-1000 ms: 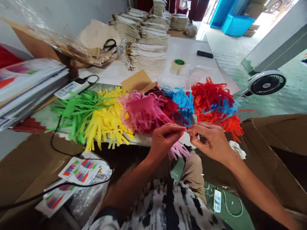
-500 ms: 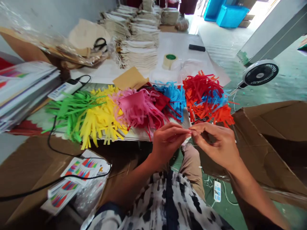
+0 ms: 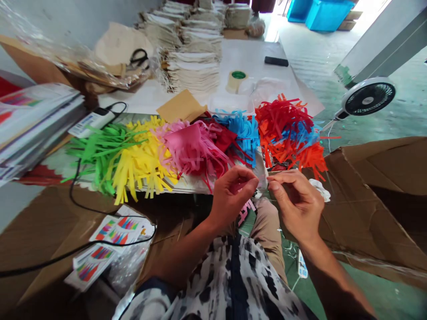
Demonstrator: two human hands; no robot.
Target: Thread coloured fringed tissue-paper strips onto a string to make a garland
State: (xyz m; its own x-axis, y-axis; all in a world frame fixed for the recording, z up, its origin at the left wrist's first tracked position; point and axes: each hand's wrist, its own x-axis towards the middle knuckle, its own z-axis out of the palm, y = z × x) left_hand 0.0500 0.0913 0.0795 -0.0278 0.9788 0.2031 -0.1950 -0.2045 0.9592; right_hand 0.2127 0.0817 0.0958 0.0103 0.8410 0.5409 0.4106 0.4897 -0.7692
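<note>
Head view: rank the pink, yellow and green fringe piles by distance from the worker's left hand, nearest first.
From the left hand, which pinches a pink fringe piece:
1. Pink fringe pile, just above and to its left.
2. Yellow fringe pile, further left.
3. Green fringe pile, farthest left in the row.

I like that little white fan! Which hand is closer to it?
The right. The right hand is below the fan, off to its left; the left hand, pinching a pink fringe piece, is even farther left.
</note>
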